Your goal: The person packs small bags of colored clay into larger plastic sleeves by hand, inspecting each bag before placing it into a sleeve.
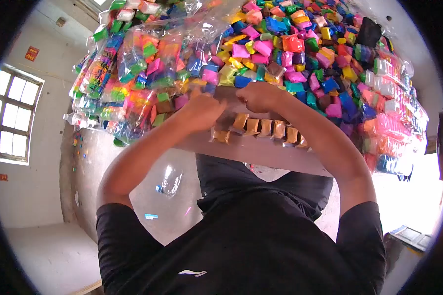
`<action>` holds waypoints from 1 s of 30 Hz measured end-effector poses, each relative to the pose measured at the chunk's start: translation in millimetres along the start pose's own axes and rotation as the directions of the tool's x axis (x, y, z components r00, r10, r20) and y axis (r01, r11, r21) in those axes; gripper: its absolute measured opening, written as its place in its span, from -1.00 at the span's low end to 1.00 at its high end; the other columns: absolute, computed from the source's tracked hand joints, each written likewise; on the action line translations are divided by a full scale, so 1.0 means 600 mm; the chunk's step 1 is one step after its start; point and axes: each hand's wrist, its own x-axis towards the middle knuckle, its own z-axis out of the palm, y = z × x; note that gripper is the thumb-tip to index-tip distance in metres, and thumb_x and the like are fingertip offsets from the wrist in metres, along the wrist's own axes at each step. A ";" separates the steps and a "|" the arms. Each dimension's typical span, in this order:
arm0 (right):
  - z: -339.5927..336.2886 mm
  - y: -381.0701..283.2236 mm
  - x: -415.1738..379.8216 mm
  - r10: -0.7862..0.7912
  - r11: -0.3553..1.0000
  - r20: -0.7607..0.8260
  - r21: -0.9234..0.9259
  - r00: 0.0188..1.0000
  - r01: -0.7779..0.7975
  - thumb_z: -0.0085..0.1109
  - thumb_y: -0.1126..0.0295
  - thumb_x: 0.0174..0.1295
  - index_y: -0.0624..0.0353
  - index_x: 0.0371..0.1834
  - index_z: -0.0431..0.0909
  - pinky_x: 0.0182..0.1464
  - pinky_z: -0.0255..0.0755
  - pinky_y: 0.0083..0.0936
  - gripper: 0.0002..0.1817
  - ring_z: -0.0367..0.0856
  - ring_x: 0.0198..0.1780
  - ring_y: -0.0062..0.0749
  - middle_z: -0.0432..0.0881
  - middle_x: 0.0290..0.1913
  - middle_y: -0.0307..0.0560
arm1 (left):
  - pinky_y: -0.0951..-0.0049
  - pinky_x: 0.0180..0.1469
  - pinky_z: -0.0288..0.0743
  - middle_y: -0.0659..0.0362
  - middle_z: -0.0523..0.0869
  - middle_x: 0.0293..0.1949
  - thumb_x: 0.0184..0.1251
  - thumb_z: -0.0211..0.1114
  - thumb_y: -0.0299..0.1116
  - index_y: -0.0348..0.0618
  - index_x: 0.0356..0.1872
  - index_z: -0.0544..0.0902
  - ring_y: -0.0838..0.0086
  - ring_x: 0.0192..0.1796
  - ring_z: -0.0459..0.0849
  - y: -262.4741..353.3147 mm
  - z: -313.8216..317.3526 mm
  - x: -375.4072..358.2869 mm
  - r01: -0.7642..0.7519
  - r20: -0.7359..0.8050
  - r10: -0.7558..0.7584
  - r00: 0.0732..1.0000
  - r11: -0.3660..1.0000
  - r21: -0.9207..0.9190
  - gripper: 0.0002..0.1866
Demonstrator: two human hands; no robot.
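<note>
My left hand (207, 109) is over the near edge of the table, its fingers drawn together and partly blurred. My right hand (262, 96) is close beside it, with the fingers curled in. What either hand holds, if anything, is hidden. Just below them lies a row of small brown-gold wrapped packets (265, 128) near the table edge. A separate brown packet (221, 135) sits at the left end, under my left hand. Beyond my hands rises a pile of small colourful wrapped packets (261, 49), some almost touching my right hand.
Clear plastic bags (147, 59) full of colourful packets are heaped at the left. More bagged packets (386, 108) are stacked at the right. A clear plastic wrapper (171, 183) lies on the floor (147, 196). A barred window (13, 113) is in the left wall.
</note>
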 end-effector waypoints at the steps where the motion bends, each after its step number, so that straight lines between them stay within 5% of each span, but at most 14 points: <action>1: 0.001 0.004 -0.003 0.015 1.000 -0.003 0.007 1.000 -0.015 0.16 0.45 0.18 0.10 -0.11 0.64 0.01 0.55 -0.05 -0.79 0.71 0.01 0.06 0.74 -0.11 0.09 | 0.04 0.24 0.56 -0.07 0.79 -0.06 0.16 0.51 -0.22 -0.23 0.20 0.63 0.05 0.08 0.76 -0.011 0.005 0.014 -0.008 0.000 0.008 1.000 1.000 0.005 -0.43; 3: 0.007 0.016 -0.009 0.040 0.999 -0.016 0.022 0.999 -0.039 0.16 0.46 0.17 0.09 -0.08 0.64 0.02 0.55 -0.05 -0.76 0.71 0.03 0.06 0.74 -0.08 0.10 | -0.01 0.11 0.61 -0.09 0.81 -0.22 0.07 0.53 -0.18 -0.20 -0.05 0.74 -0.03 -0.02 0.78 -0.027 0.012 0.031 -0.049 0.248 0.058 0.967 0.998 -0.041 -0.55; 5: 0.019 0.030 -0.009 0.014 1.000 -0.090 0.008 0.996 -0.013 0.26 0.37 0.17 0.09 -0.03 0.71 0.04 0.60 -0.03 -0.71 0.74 0.02 0.06 0.77 -0.07 0.08 | -0.03 0.07 0.62 -0.10 0.81 -0.21 0.04 0.53 -0.18 -0.18 -0.10 0.76 -0.04 -0.03 0.78 -0.035 0.016 0.029 -0.053 0.267 0.083 0.960 0.992 -0.119 -0.59; 10: 0.003 0.039 -0.015 0.028 0.999 -0.013 -0.039 1.000 -0.029 0.16 0.39 0.14 0.10 -0.17 0.77 0.05 0.60 -0.05 -0.76 0.74 -0.02 0.05 0.78 -0.14 0.09 | -0.03 0.04 0.64 -0.12 0.80 -0.19 0.00 0.51 -0.20 -0.15 -0.13 0.79 -0.06 -0.04 0.77 -0.058 0.028 0.024 -0.129 0.284 0.193 0.939 0.965 -0.229 -0.61; 13: -0.005 0.040 -0.018 0.052 0.997 -0.031 -0.059 0.998 -0.054 0.16 0.36 0.14 0.09 -0.19 0.78 0.04 0.62 -0.05 -0.75 0.76 -0.02 0.04 0.79 -0.12 0.08 | -0.04 0.04 0.64 -0.12 0.80 -0.15 0.01 0.51 -0.22 -0.16 -0.13 0.79 -0.07 -0.04 0.78 -0.051 0.014 0.017 -0.150 0.262 0.235 0.936 0.940 -0.306 -0.62; 16: -0.002 0.044 -0.022 0.085 0.989 -0.007 -0.118 0.996 -0.085 0.16 0.35 0.14 0.09 -0.19 0.78 0.01 0.63 -0.05 -0.75 0.77 -0.03 0.03 0.79 -0.12 0.06 | 0.04 0.00 0.66 -0.10 0.82 -0.18 0.04 0.39 -0.32 -0.18 -0.27 0.83 -0.03 -0.04 0.77 -0.037 0.004 0.004 -0.181 0.239 0.221 0.945 0.967 -0.179 -0.76; 18: 0.004 0.050 -0.025 0.095 0.984 0.008 -0.153 0.995 -0.092 0.16 0.35 0.14 0.09 -0.20 0.78 0.00 0.64 -0.06 -0.75 0.77 -0.05 0.03 0.80 -0.12 0.05 | 0.02 0.02 0.58 0.05 0.76 -0.31 0.07 0.41 -0.32 -0.06 -0.32 0.81 0.09 0.01 0.70 -0.038 0.019 0.004 -0.265 0.136 0.247 0.959 0.956 0.129 -0.85; 21: -0.002 0.051 -0.036 0.138 0.968 -0.034 -0.205 0.990 -0.142 0.16 0.35 0.13 0.11 -0.22 0.78 -0.04 0.65 -0.06 -0.76 0.79 -0.08 0.03 0.80 -0.14 0.07 | 0.10 -0.05 0.51 0.12 0.74 -0.30 0.13 0.32 -0.38 0.04 -0.47 0.79 0.19 -0.02 0.63 -0.061 0.058 0.026 -0.257 -0.059 0.280 0.958 0.933 0.250 -0.91; 30: 0.009 0.067 -0.093 0.235 0.950 0.034 -0.219 0.971 -0.222 0.20 0.39 0.11 0.17 -0.24 0.77 -0.09 0.67 -0.06 -0.78 0.80 -0.12 0.07 0.79 -0.20 0.11 | 0.08 -0.06 0.50 0.23 0.59 -0.26 0.22 0.28 -0.31 0.00 -0.50 0.76 0.22 0.04 0.55 -0.019 0.032 0.031 -0.166 -0.141 0.193 0.971 0.969 0.182 -0.85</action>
